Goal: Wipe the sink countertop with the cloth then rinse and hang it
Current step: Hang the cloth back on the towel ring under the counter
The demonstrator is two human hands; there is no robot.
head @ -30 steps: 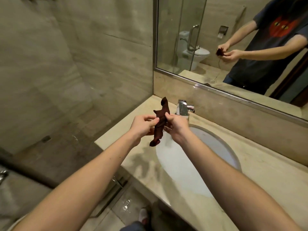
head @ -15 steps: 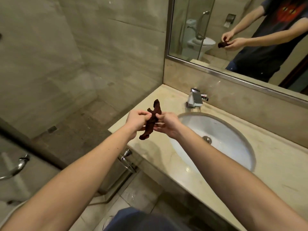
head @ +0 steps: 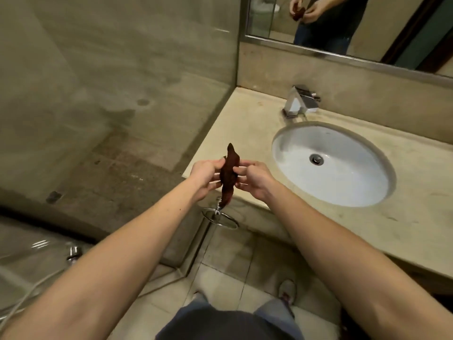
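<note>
Aloft, cloth (head: 229,175) in hands (head: 204,179) (head: 256,184), drain (head: 316,159) in sink (head: 348,185)

Place: a bathroom, walls and counter in beige stone.
Right: white oval basin (head: 318,192) sunk in a stone countertop (head: 404,222), with a chrome faucet (head: 300,101) on its far side.
Far right: framed wall mirror (head: 392,33) above the counter.
Left: glass shower screen (head: 122,94) meeting the counter's left end.
Near: chrome towel ring (head: 220,220) below the counter edge, a shower hose (head: 24,298) at near left, and a tiled floor (head: 228,273).
</note>
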